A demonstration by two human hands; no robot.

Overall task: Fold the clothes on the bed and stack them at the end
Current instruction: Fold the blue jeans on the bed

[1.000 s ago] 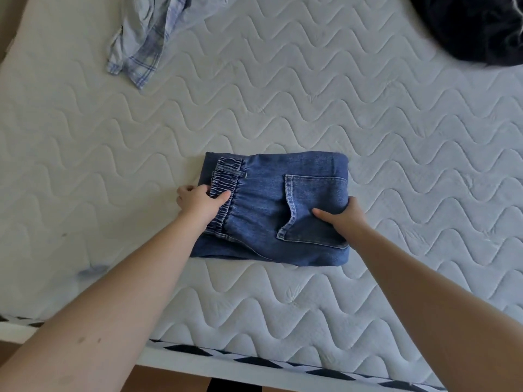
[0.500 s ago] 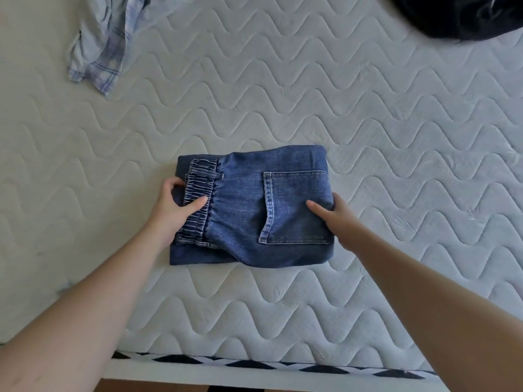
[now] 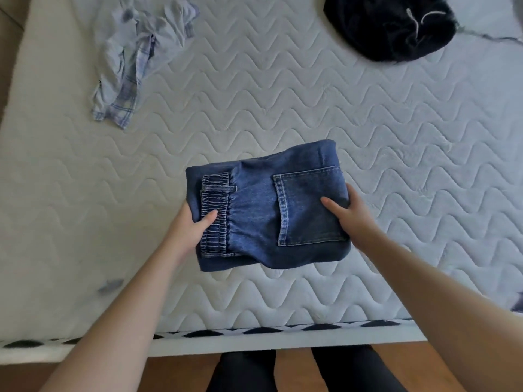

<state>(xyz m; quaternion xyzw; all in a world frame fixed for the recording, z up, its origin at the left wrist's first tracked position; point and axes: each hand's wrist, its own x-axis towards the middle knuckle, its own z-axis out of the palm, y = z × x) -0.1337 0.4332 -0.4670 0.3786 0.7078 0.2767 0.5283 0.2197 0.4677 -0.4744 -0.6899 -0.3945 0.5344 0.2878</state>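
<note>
A pair of blue jeans (image 3: 260,210), folded into a compact rectangle with the elastic waistband at the left and a back pocket at the right, is held over the quilted white mattress (image 3: 283,103). My left hand (image 3: 189,227) grips its left edge, thumb on top of the waistband and fingers underneath. My right hand (image 3: 349,216) grips the right edge the same way, thumb on the pocket. The bundle tilts slightly, its right side raised.
A crumpled light blue plaid shirt (image 3: 135,60) lies at the far left of the mattress. A bunched black garment (image 3: 390,26) with a drawstring lies at the far right. The bed's near edge (image 3: 254,338) has a black-and-white trim; wooden floor and my legs are below it.
Both hands have closed round the ends of the folded jeans and lifted them off the mattress, shifting them right. The view has pulled back, showing the bed edge and floor.
</note>
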